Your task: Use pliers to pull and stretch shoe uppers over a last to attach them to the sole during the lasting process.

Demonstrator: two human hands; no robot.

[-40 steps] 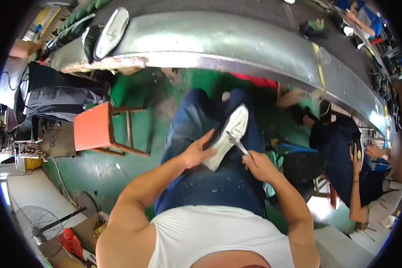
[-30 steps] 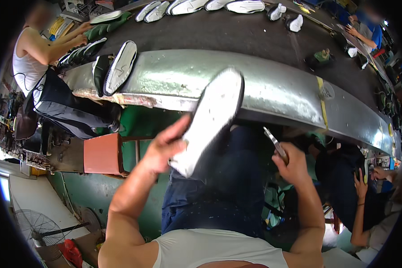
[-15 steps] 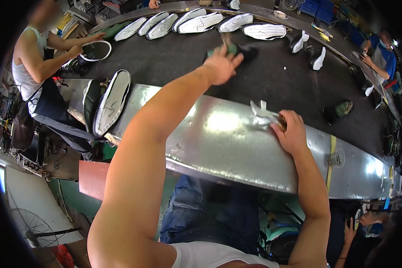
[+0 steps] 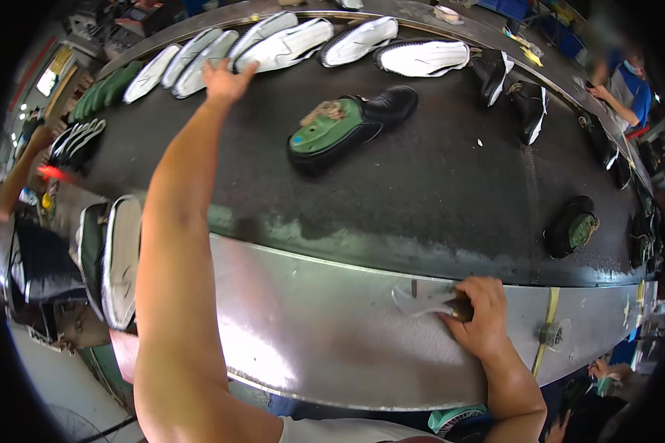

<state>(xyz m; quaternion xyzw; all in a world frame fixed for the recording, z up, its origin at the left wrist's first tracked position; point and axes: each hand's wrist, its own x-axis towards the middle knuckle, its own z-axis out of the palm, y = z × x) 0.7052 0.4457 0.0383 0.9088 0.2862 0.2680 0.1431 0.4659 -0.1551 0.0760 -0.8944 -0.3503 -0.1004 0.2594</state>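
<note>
My left hand (image 4: 229,81) reaches to the far side of the dark belt, fingers spread at the near edge of a row of white soles (image 4: 210,65); whether it touches one is unclear. Gripped in my right hand (image 4: 480,317) is a hand tool with a curved, shiny metal head (image 4: 421,299) and a brown handle, held over the metal ledge; its exact kind is not clear. Between my hands, farther in on the belt, lies a black shoe upper on a green last (image 4: 331,125), its toe pointing right. More white soles (image 4: 288,46) lie beside my left hand.
A metal ledge (image 4: 325,332) runs along the belt's near side. Two soles (image 4: 122,258) rest at its left end, by my forearm. Another lasted shoe (image 4: 573,227) sits on the right; black shoes (image 4: 528,111) stand farther back. Co-workers are at the left and right (image 4: 628,92).
My left hand has moved left and away, from the lasted shoe to the white soles. My right hand still holds the tool over the ledge. The view has shifted, and the left co-worker is farther out.
</note>
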